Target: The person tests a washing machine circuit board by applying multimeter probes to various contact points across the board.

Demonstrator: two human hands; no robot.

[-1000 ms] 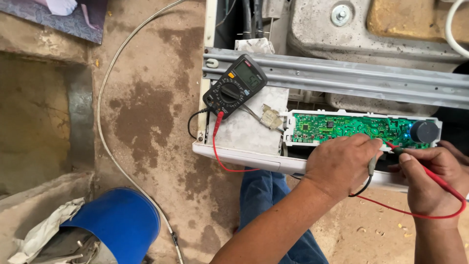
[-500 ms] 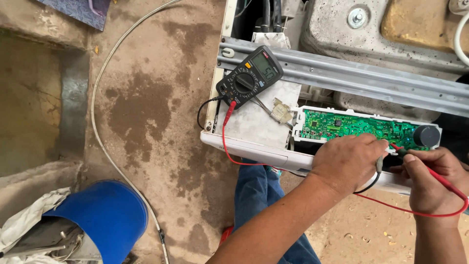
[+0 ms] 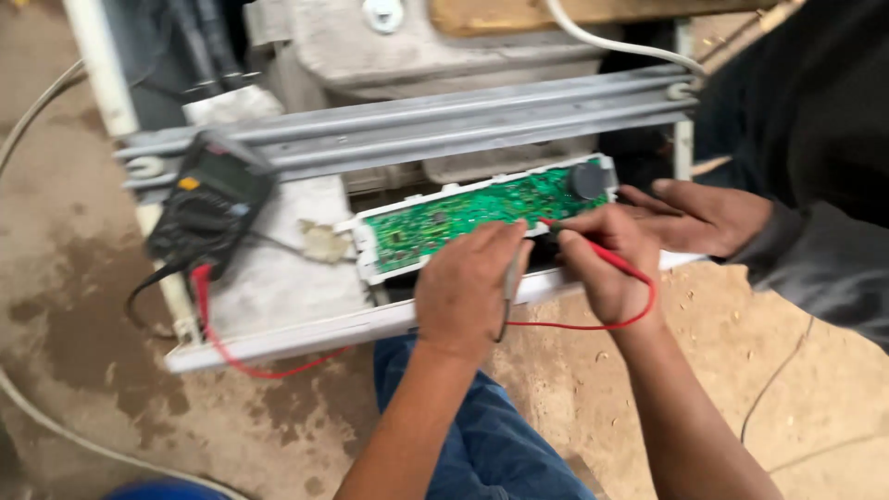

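Right hand (image 3: 607, 268) holds red probe (image 3: 607, 256) pointing up-left at green board (image 3: 463, 215).

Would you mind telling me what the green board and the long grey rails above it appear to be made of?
Green board: likely rigid laminate with a glossy green coating, dotted with small solder points. Grey rails: probably painted or galvanised sheet metal, judging by the dull sheen and folded edges.

Glossy green circuit board (image 3: 482, 215), dull grey metal rail (image 3: 407, 130), rough stained concrete floor (image 3: 93, 278).
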